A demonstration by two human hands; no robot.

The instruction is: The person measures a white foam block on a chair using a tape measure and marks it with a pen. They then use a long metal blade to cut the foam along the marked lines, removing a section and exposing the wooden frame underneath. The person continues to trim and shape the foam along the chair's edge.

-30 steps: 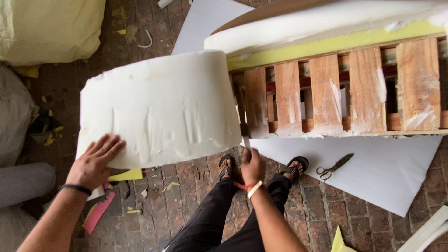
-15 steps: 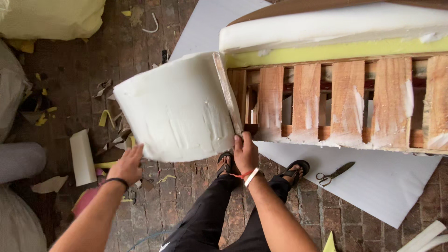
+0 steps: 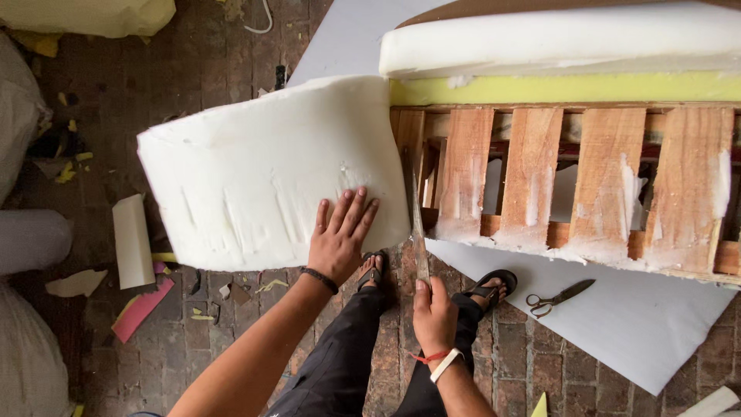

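Observation:
A thick white foam sheet hangs off the left end of a wooden slatted frame. My left hand lies flat on the foam near its lower right edge, fingers spread. Below the frame's left corner, my right hand is closed around the handle of a long thin blade. The blade runs up along the seam between the foam and the frame. More white foam lies over a yellow-green layer on top of the frame. My sandalled feet stand on the brick floor below.
Scissors lie on a white sheet spread under the frame. Foam scraps, a white offcut and a pink strip litter the brick floor at left. Bulky pale bags sit along the left edge.
The foam sheet has swung from curled away to flat against the frame's end. My left hand rose from the floor side onto the foam. My right hand dropped lower, holding the blade.

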